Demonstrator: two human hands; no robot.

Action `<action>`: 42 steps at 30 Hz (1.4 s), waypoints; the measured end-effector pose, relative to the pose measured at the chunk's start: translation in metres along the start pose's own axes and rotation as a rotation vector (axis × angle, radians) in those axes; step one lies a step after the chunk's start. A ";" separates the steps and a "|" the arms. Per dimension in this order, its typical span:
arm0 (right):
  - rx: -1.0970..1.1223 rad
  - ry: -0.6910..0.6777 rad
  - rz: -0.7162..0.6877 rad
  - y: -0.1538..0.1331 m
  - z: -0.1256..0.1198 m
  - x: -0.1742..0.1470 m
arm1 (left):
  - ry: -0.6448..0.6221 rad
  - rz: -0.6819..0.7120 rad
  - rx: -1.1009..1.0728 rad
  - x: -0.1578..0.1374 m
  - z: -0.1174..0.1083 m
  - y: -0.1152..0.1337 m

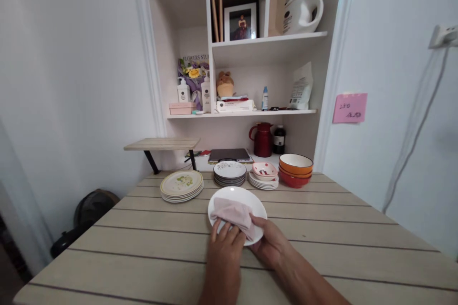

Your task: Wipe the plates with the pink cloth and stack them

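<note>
A white plate (246, 194) is tilted up toward me above the wooden table. Across its inside lies a folded pale pink cloth (232, 211). My right hand (271, 244) grips the plate at its lower right rim, thumb on top near the cloth's edge and fingers underneath. With bent fingers, my left hand (226, 244) presses on the lower edge of the cloth against the plate; its fingertips are partly hidden.
Along the table's (150, 243) back stand cream plates (182, 182), dark-edged plates (229, 169), small white plates (264, 183) under a pink bowl (265, 169), and orange and red bowls (295, 164). A small raised shelf (162, 144) is behind left; a red jug (263, 140) stands behind.
</note>
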State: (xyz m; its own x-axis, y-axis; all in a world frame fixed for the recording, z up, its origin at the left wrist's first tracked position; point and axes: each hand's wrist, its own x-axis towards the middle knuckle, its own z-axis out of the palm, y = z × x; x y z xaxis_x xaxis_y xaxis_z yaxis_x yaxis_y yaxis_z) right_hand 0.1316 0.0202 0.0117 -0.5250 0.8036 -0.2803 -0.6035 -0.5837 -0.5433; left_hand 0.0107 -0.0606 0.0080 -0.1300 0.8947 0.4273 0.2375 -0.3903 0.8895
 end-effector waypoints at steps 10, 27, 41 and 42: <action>0.129 0.006 -0.130 0.011 -0.002 0.005 | 0.222 0.137 0.019 -0.009 0.001 0.005; 0.066 0.001 -0.177 0.021 0.009 -0.009 | 0.162 0.110 0.180 -0.002 0.011 -0.005; 0.109 0.085 -0.135 0.015 0.011 -0.013 | 0.248 0.347 0.800 -0.002 -0.001 -0.034; 0.107 0.090 -0.129 0.015 0.012 -0.014 | 0.295 0.318 0.796 -0.002 -0.003 -0.037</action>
State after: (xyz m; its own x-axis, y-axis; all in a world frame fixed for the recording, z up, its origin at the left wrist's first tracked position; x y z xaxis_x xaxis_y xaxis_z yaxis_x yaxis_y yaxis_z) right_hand 0.1226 -0.0011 0.0164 -0.3867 0.8767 -0.2861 -0.7252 -0.4807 -0.4929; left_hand -0.0008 -0.0486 -0.0248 -0.1594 0.6355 0.7555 0.8855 -0.2462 0.3940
